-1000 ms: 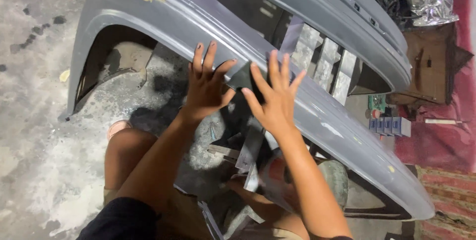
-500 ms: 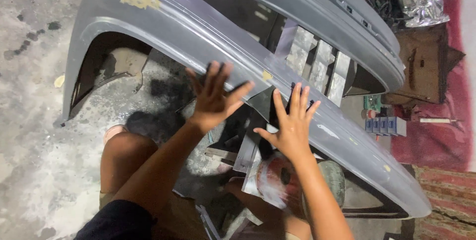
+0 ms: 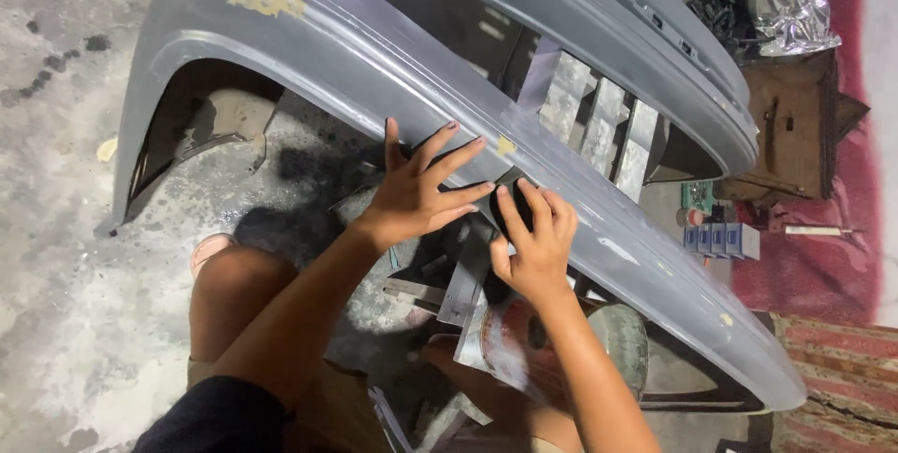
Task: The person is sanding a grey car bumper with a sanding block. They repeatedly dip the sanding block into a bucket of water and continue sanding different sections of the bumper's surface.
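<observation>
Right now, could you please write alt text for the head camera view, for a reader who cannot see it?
A person's left hand lies flat on a grey primed car bumper, while the right hand presses a dark sanding pad against its edge. A second grey bumper stands behind, on a dusty concrete floor.

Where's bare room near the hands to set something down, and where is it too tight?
Bare concrete floor lies left of the knee, beyond the near bumper end. It is crowded under the left hand and right hand: metal scraps and a tin fill that gap. The far bumper presses close behind, and boxes clutter the right.
</observation>
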